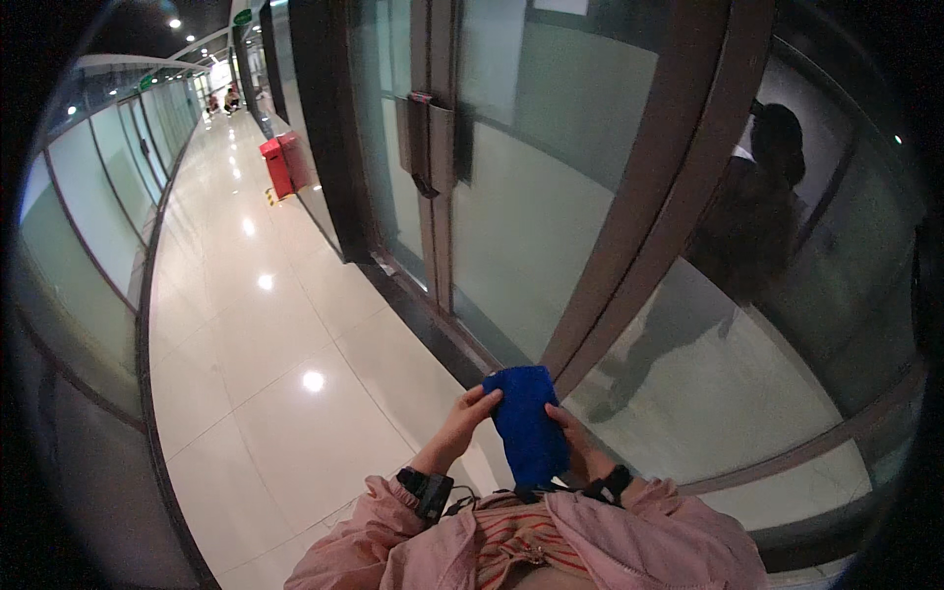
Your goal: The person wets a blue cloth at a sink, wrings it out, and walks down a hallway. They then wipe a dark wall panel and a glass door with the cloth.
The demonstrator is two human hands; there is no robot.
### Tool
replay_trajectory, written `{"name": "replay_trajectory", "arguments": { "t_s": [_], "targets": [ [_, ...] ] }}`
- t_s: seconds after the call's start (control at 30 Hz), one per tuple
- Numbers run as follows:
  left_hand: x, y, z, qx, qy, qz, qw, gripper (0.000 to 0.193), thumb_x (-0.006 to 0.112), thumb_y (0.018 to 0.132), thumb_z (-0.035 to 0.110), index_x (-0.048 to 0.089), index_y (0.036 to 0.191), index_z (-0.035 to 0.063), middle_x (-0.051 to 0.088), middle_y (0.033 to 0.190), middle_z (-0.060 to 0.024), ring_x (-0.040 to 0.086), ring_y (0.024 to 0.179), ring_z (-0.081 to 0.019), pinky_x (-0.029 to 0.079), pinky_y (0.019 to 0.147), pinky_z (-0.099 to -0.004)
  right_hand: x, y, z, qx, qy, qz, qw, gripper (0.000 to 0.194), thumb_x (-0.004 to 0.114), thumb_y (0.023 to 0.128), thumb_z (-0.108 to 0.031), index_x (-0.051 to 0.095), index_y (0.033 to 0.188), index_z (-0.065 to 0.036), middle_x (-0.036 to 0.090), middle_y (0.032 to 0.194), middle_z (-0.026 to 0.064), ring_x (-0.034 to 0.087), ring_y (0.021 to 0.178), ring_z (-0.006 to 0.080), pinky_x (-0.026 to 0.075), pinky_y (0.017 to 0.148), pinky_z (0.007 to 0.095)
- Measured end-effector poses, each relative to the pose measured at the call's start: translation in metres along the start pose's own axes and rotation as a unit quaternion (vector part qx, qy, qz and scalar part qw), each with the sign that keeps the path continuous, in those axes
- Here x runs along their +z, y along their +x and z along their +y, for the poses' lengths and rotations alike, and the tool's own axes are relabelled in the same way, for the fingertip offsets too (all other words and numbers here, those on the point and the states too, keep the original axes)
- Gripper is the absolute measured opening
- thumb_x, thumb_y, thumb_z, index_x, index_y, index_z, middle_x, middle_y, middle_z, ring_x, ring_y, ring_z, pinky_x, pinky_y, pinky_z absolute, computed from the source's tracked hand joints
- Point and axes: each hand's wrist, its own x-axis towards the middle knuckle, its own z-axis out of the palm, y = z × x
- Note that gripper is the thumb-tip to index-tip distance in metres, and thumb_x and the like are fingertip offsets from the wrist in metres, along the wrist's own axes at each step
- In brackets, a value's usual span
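A folded blue cloth [527, 428] is held up in front of my body, between both hands. My left hand [472, 413] pinches its upper left edge, thumb on the near face. On the opposite edge, my right hand [579, 446] grips the cloth with the thumb showing and the other fingers hidden behind it. Just beyond the cloth stands a glass double door [531, 214] in brown frames. Its paired door handles [426, 144] are at upper centre, with a dark object hanging at their lower end.
A tiled corridor floor [295, 332] runs away to the upper left. Frosted glass panels [96, 214] line its far side. A red box [276, 166] stands by the wall, and people [231, 99] are low down far off. The right glass panel [737, 383] shows a dark reflection.
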Motion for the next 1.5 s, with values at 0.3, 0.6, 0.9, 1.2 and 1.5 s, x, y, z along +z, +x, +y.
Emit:
{"name": "replay_trajectory", "arguments": {
  "t_s": [0.3, 0.6, 0.9, 1.2, 1.5],
  "targets": [
    [-0.039, -0.019, -0.049, -0.12, -0.111, 0.048, 0.985, 0.051, 0.046, 0.097, 0.035, 0.037, 0.137, 0.0067, 0.057, 0.12, -0.0091, 0.057, 0.099, -0.0173, 0.043, 0.093, -0.0326, 0.001, 0.006, -0.06, -0.143, -0.002, 0.023, 0.989, 0.066, 0.064, 0.086, -0.035, 0.037, 0.137, -0.003, 0.051, 0.13, 0.0165, 0.053, 0.114, 0.0305, 0.042, 0.1, 0.0471],
    [-0.054, -0.02, -0.092, -0.111, -0.166, 0.07, 0.977, 0.051, 0.049, 0.095, 0.037, 0.04, 0.134, 0.0061, 0.059, 0.116, -0.0083, 0.058, 0.094, -0.0167, 0.044, 0.088, -0.0303, 0.038, -0.061, -0.339, -0.589, -0.746, 0.31, -0.013, 0.041, 0.074, 0.067, -0.009, 0.06, 0.105, -0.005, 0.05, 0.125, 0.0153, 0.051, 0.111, 0.0316, 0.049, 0.085, 0.0411],
    [-0.038, -0.031, -0.1, -0.148, -0.18, 0.095, 0.968, 0.049, 0.051, 0.095, 0.036, 0.043, 0.133, 0.0048, 0.058, 0.115, -0.0066, 0.057, 0.095, -0.0161, 0.044, 0.088, -0.0301, -0.008, 0.003, -0.354, -0.185, -0.962, 0.174, -0.101, 0.057, 0.063, 0.08, -0.018, 0.046, 0.134, -0.007, 0.03, 0.149, 0.0113, 0.023, 0.139, 0.0274, 0.02, 0.114, 0.0403],
    [-0.055, -0.027, -0.099, -0.159, -0.221, 0.119, 0.955, 0.053, 0.052, 0.094, 0.036, 0.041, 0.134, 0.0028, 0.059, 0.114, -0.0078, 0.057, 0.092, -0.0154, 0.045, 0.085, -0.0283, -0.073, 0.124, -0.246, -0.072, -0.991, 0.045, -0.102, 0.07, 0.06, 0.082, -0.029, 0.036, 0.137, 0.007, 0.026, 0.148, 0.0226, 0.02, 0.14, 0.0358, 0.016, 0.114, 0.0436],
    [-0.035, -0.026, -0.112, -0.221, -0.248, 0.197, 0.923, 0.044, 0.049, 0.096, 0.033, 0.047, 0.129, 0.0039, 0.061, 0.111, -0.0071, 0.058, 0.091, -0.0154, 0.043, 0.086, -0.0287, -0.221, 0.282, -0.13, 0.161, -0.966, -0.104, -0.175, 0.047, 0.048, 0.088, -0.021, 0.053, 0.127, 0.003, 0.028, 0.147, 0.0235, 0.024, 0.138, 0.0368, 0.017, 0.111, 0.0503]
  ]
}}
